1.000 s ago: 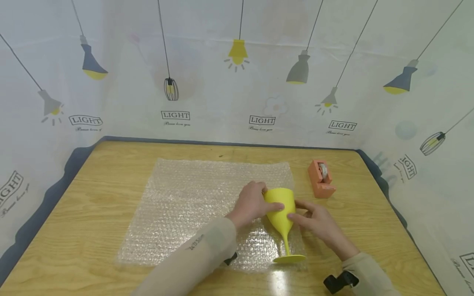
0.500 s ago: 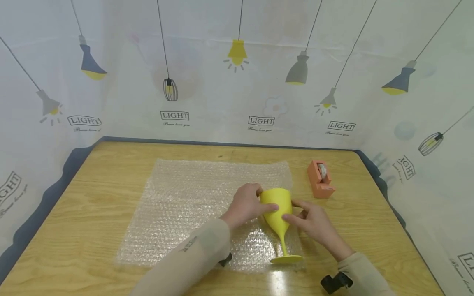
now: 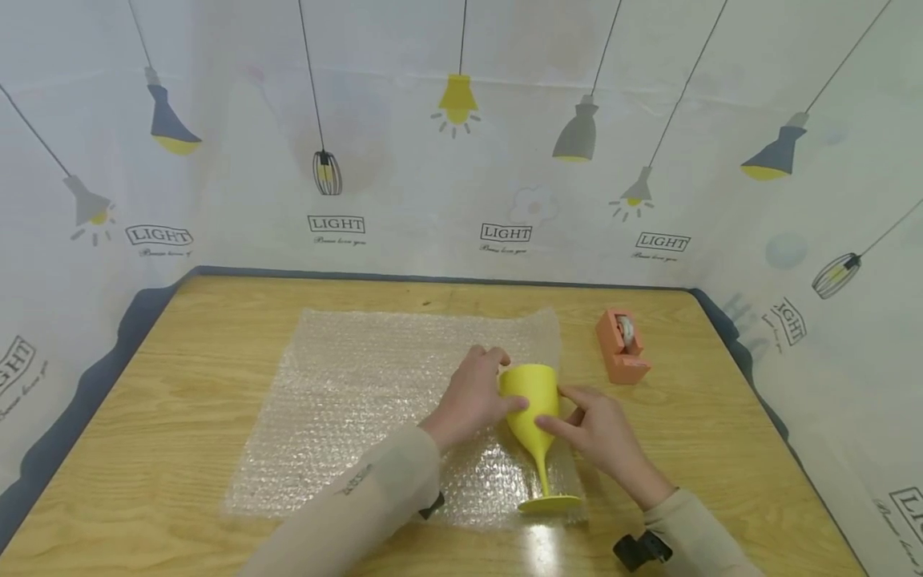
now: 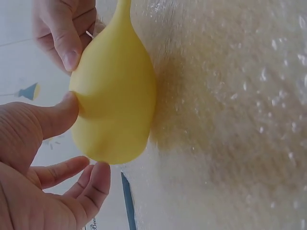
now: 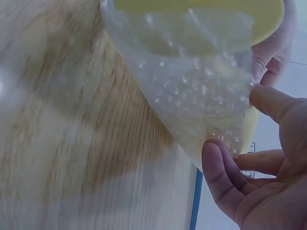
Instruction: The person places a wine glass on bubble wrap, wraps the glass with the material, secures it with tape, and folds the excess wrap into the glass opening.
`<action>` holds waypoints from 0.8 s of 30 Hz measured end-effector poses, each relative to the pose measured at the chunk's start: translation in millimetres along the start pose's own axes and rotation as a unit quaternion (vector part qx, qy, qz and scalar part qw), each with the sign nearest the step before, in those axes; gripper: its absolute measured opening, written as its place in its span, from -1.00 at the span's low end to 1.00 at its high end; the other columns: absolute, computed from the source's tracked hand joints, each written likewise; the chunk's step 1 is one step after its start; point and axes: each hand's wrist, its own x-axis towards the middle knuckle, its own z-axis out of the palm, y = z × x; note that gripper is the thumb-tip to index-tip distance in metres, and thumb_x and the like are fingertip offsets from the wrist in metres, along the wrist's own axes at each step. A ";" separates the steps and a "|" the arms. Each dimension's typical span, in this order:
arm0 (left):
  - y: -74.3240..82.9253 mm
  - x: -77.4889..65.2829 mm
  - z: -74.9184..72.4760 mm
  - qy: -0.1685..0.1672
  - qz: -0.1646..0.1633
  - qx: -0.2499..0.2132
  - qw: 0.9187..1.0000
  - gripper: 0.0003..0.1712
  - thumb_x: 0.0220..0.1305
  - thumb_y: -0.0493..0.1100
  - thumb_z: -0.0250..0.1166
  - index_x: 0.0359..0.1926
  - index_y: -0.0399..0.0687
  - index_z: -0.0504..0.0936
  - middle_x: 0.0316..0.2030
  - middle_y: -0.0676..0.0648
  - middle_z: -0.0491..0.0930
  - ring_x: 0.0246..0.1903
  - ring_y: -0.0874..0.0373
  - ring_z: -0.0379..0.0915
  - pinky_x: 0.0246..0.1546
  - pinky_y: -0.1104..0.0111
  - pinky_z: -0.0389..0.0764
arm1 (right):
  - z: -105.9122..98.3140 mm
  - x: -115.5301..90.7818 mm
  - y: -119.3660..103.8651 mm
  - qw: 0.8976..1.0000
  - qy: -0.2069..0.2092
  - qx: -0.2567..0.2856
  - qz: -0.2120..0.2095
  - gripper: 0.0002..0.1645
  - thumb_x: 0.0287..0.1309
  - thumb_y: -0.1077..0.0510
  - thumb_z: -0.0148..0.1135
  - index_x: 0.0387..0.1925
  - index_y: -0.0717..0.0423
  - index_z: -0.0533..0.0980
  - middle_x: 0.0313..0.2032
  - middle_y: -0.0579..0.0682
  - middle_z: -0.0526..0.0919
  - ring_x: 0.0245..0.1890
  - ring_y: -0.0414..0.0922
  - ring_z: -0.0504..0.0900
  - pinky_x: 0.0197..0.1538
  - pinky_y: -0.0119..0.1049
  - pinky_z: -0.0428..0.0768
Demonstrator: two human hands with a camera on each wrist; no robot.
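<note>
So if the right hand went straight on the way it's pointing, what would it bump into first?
The right hand would likely meet the bubble wrap first, since it's touching it, then the yellow goblet just behind. Any gap between those two is hard to judge.

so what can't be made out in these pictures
Inside of the goblet: head view, hidden by its own wall.
Its foot: left wrist view, cut off by the top edge.
Much of its side: right wrist view, behind bubble wrap.
Part of that wrap: head view, under the left sleeve.
Print on that sleeve: head view, too blurred to read.
</note>
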 end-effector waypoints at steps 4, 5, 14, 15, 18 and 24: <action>1.0 -1.5 -2.0 -0.007 -0.001 -0.006 1.000 -0.47 0.11 -0.07 0.60 0.01 -0.23 0.61 -0.14 -0.11 0.52 -0.19 0.06 0.46 -0.17 0.27 0.63 | 2.8 0.2 -5.3 1.000 0.009 -0.013 -0.001 -0.23 0.18 -0.02 0.53 0.24 0.42 0.53 0.08 0.38 0.65 -0.50 -0.26 0.61 -0.46 -0.40 0.62; 1.3 -1.8 -2.6 -0.009 -0.002 -0.009 1.000 -0.50 0.12 -0.09 0.60 -0.02 -0.25 0.62 -0.17 -0.10 0.53 -0.22 0.07 0.45 -0.21 0.29 0.63 | 3.5 0.3 -6.9 1.000 0.011 -0.015 -0.002 -0.23 0.17 -0.02 0.53 0.23 0.43 0.53 0.10 0.38 0.64 -0.50 -0.25 0.62 -0.45 -0.40 0.63; -0.2 -6.2 -7.2 -0.034 -0.019 -0.049 0.998 -0.61 0.16 -0.07 0.54 -0.20 -0.26 0.60 -0.37 -0.07 0.53 -0.48 0.14 0.43 -0.55 0.38 0.56 | 10.7 1.0 -19.7 0.999 0.034 -0.035 -0.010 -0.20 0.11 0.01 0.58 0.20 0.48 0.52 0.06 0.36 0.63 -0.51 -0.23 0.63 -0.45 -0.43 0.62; 0.2 -6.8 -7.4 -0.033 -0.022 -0.051 0.998 -0.59 0.17 -0.03 0.54 -0.21 -0.25 0.60 -0.37 -0.06 0.52 -0.49 0.15 0.43 -0.56 0.38 0.55 | 11.6 1.1 -20.9 0.999 0.037 -0.036 -0.012 -0.20 0.10 0.02 0.58 0.20 0.48 0.52 0.05 0.36 0.63 -0.51 -0.23 0.62 -0.45 -0.43 0.62; 1.9 -7.8 -6.3 -0.029 -0.035 -0.054 0.998 -0.50 0.15 0.07 0.55 -0.23 -0.24 0.57 -0.37 -0.07 0.53 -0.50 0.14 0.44 -0.58 0.39 0.56 | 14.2 1.5 -24.1 0.998 0.043 -0.039 -0.017 -0.20 0.07 0.02 0.60 0.18 0.47 0.53 0.02 0.35 0.63 -0.51 -0.22 0.61 -0.46 -0.44 0.61; 7.1 -8.2 -2.0 -0.013 -0.063 -0.038 0.997 -0.38 0.06 0.18 0.56 -0.22 -0.22 0.51 -0.36 -0.09 0.51 -0.51 0.11 0.44 -0.64 0.41 0.53 | 17.0 3.3 -29.5 0.996 0.054 -0.063 -0.024 -0.19 0.02 -0.02 0.63 0.15 0.44 0.56 -0.08 0.31 0.65 -0.49 -0.20 0.57 -0.44 -0.41 0.60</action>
